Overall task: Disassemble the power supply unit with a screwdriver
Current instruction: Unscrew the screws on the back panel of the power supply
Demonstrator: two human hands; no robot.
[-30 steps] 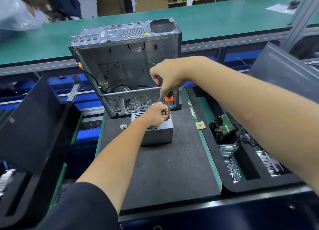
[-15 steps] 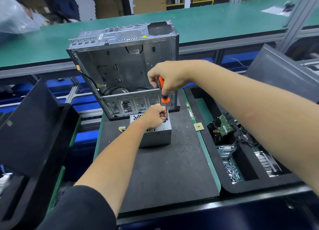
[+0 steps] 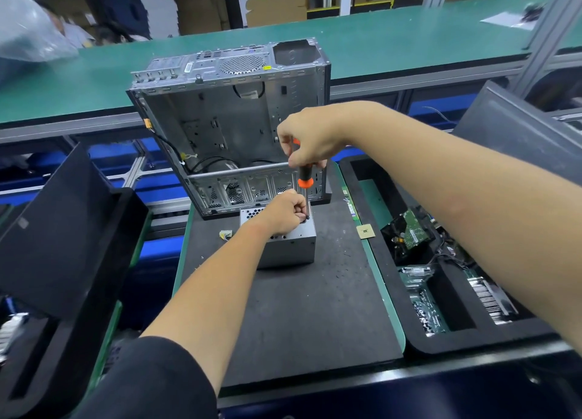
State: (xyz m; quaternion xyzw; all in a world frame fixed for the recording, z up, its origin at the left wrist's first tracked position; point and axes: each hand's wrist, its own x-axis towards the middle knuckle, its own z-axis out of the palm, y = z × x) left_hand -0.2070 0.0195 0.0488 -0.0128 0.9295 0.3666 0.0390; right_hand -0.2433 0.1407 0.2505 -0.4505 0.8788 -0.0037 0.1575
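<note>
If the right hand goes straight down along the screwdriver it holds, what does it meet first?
Most likely the left hand: its fingers sit at the screwdriver shaft, on top of the power supply unit. The right hand would reach those fingers before the metal box, though depth is hard to judge.

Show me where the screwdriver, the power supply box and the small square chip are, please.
screwdriver [image 3: 305, 177]: head view, on its black and orange handle.
power supply box [image 3: 291, 249]: head view, on its grey front side.
small square chip [image 3: 365, 231]: head view, on its gold top face.

No readable text anywhere (stickers on the computer case [image 3: 226, 129] too blurred and small).
</note>
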